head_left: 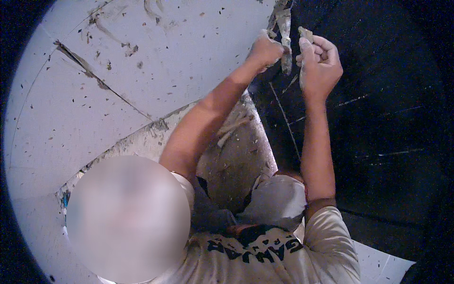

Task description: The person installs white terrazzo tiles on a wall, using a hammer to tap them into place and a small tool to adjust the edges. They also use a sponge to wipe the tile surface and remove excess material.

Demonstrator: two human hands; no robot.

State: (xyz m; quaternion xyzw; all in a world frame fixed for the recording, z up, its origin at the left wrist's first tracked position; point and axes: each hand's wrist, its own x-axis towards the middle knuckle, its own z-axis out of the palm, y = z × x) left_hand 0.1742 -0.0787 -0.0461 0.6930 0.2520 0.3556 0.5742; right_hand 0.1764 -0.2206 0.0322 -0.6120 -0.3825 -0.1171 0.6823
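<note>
In the head view, the left hand (266, 51) reaches to the edge where pale slabs (156, 61) meet a dark surface (378, 118); its grip is curled closed, apparently around the middle of a long, narrow, whitish tool (283, 21). Just to the right of it, the right hand (320, 64) is raised with its grip pinched between thumb and fingers on a small, greyish, rough lump (306, 34), apart from the tool. The step in hand seems to be handling this lump beside the tool; as a judgement, the next move calls for a light pinch that will not crumble the piece, with the tool kept steady in the other hand. The tool's upper end runs close to the picture's top edge, and its exact kind is hard to make out. The left fingers are largely turned away, so how firmly they hold cannot be told. A round blurred patch (127, 217) hides the lower left, and the dark side is too dim to show its detail
</note>
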